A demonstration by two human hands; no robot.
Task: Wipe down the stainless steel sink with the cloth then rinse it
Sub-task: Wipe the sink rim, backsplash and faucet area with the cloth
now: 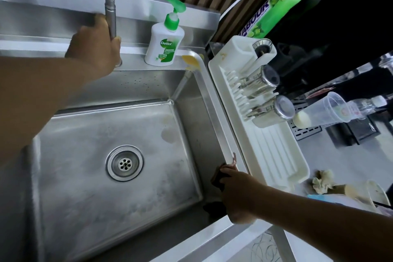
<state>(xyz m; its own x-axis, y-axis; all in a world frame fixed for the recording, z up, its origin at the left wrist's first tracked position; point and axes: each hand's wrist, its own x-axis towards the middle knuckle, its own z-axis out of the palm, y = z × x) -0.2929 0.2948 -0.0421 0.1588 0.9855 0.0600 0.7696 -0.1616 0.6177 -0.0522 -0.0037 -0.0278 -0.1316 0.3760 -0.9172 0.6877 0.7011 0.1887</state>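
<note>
The stainless steel sink (pixel 89 193) fills the lower left, with a round drain (pixel 124 163) in its floor and dull smears on the steel. My left hand (pixel 95 45) is wrapped around the base of the flexible metal faucet hose (pixel 110 0) at the back ledge. At the sink's right wall, near the front corner, my right hand (pixel 238 193) presses a dark cloth (pixel 219 178) against the steel. Most of the cloth is hidden under my fingers. No water is visible running.
A white and green Dettol pump bottle (pixel 164 48) stands on the back ledge beside a yellow sponge (pixel 191 60). Right of the sink lies a white drying rack (pixel 274 155) with steel cups (pixel 265 80). A green dish-soap bottle (pixel 280 0), plastic cups (pixel 331 110) and crumpled tissue (pixel 322 181) sit further right.
</note>
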